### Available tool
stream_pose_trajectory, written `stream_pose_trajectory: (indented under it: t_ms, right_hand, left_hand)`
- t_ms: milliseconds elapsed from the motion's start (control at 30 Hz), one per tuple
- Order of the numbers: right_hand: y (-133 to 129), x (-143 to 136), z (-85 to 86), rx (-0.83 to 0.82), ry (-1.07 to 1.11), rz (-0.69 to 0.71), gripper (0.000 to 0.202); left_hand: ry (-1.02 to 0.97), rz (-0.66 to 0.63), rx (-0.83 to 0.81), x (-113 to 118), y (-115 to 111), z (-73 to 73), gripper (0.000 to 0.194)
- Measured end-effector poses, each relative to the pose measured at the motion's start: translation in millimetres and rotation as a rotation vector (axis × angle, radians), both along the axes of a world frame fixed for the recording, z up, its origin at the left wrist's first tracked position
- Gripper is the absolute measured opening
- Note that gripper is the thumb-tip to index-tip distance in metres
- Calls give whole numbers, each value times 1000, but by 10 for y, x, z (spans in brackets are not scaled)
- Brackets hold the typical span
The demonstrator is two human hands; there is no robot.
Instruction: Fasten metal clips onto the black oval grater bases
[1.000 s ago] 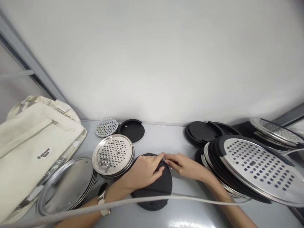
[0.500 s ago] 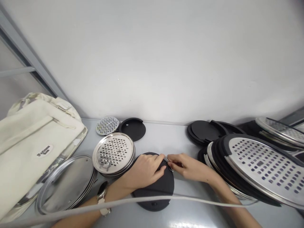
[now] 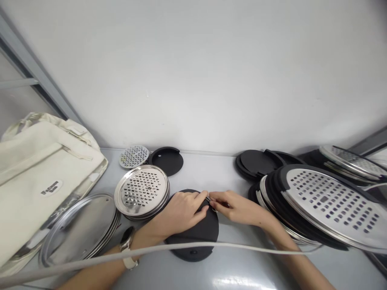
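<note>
A round black disc lies flat on the grey table in front of me. My left hand rests over its upper part, with thumb and fingers closed on its far right edge. Beside it my right hand pinches a small metal piece at that same edge. The fingertips of both hands nearly touch and hide part of the metal piece. Just left of my left hand sits a stack of round grater plates with a shiny rim.
A cream bag and stacked metal discs lie left. Behind are a small grater plate and black trays. Large grater plates are piled right. A pale cable crosses in front.
The whole view has shifted slightly, so things appear a little further left and higher. Both hands keep their hold at the disc's edge.
</note>
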State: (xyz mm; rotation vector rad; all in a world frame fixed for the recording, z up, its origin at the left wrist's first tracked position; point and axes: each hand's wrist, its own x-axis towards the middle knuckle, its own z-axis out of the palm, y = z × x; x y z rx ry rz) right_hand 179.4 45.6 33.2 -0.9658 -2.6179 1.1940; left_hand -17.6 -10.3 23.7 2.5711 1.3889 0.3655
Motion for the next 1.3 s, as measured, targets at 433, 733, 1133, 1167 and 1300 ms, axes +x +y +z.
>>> stream_pose_trajectory:
  t_ms: [433,733,1133,1167,1300]
  right_hand:
    - [-61,-36,16,77,-77,-47,16]
    - [-51,-43,36,43,-51,-44,18]
    - [-42,-10,27,51,-58,-28,22]
    - [-36,-4,24,54,-61,-25,22]
    - [-21,14,12,65,-71,-14,23]
  left_hand:
    - [-28,-13,22,-8,6,-47,33]
    - [-28,-17,32,-4,-6,-15,36]
    - [-14,-3,29,0,-4,-66,34]
    - [-7,-2,32,-2,-4,-75,36]
    - [8,-20,43,-13,-2,-85,36]
